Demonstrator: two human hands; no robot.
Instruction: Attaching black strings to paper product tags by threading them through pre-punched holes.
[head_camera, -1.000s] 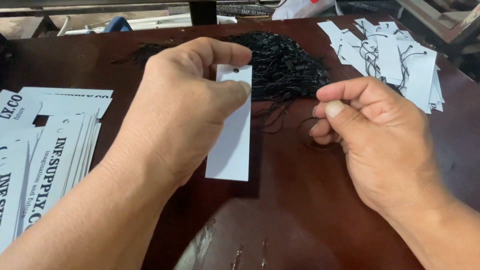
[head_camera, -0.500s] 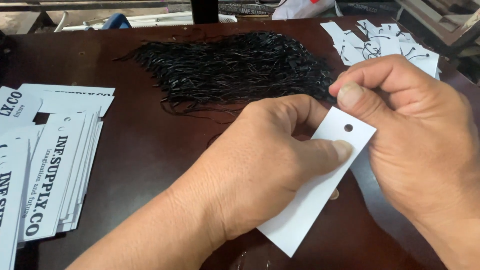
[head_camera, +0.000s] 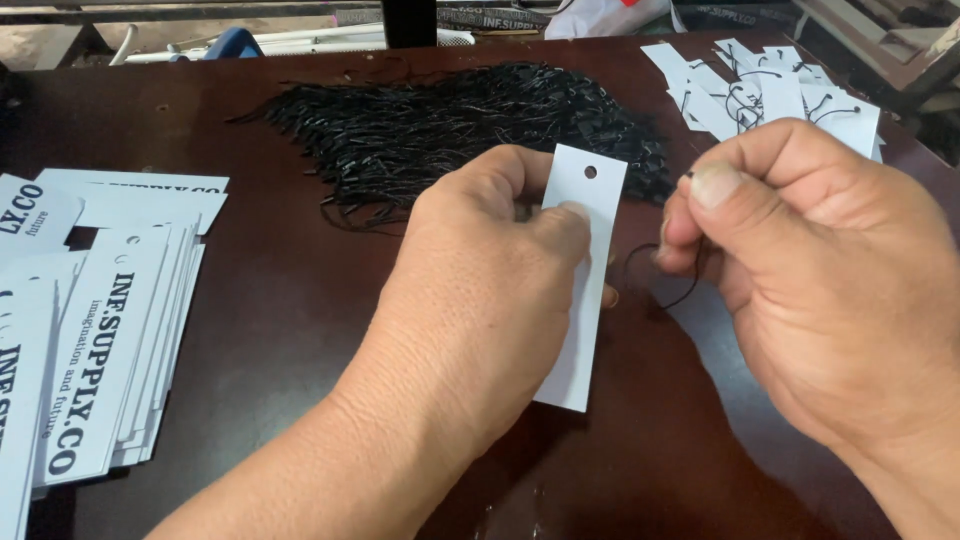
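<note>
- Head camera looks down on a dark reddish-brown wooden surface (head_camera: 280, 330) with both bare hands raised just above it, near the middle.
- Left hand (head_camera: 480, 300) comes in from the lower left, forearm slanting up and to the right, back of the hand toward the camera, fingers curled.
- Its grip is closed on a blank white rectangular card tag with a punched hole (head_camera: 582, 270): the thumb lies across the tag's face and the other fingers are behind it. The tag stands nearly upright, hole end on top, its lower end close over the surface.
- Right hand (head_camera: 810, 290) enters from the lower right, knuckles up, thumb and forefinger pinched tight on a thin black string loop (head_camera: 672, 275) that hangs just right of the tag, not touching it as far as I can tell.
- Behind the hands lies a heap of loose black strings (head_camera: 440, 130).
- At far left sits a fanned stack of white printed tags (head_camera: 100, 330).
- At top right lies a pile of white tags already strung (head_camera: 770, 95).
</note>
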